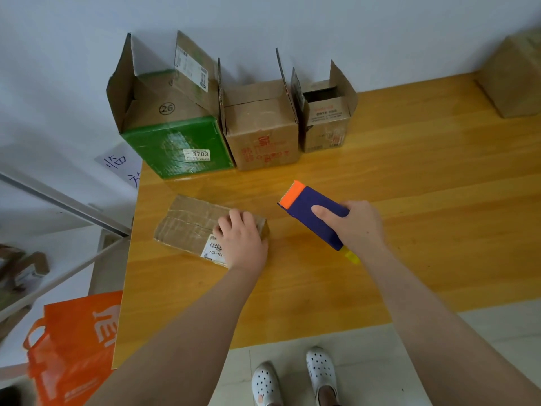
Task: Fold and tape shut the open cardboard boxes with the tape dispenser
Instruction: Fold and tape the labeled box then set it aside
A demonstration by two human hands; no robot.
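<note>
A flat, closed cardboard box (188, 222) with tape strips and a white label lies on the wooden table (409, 177). My left hand (241, 240) rests on its right end, fingers curled over the top. My right hand (355, 224) grips a blue tape dispenser (310, 206) with an orange cutter end, just above the table to the right of that box. Against the wall stand three open boxes with raised flaps: a green one (178, 145), a middle brown one (262, 133) and a smaller brown one (326, 124).
Another cardboard box (515, 77) sits at the far right by the wall. An orange shopping bag (73, 347) stands on the floor left of the table. A paper sheet with writing (121, 164) hangs beside the green box. My white shoes (292, 376) show below the table's front edge.
</note>
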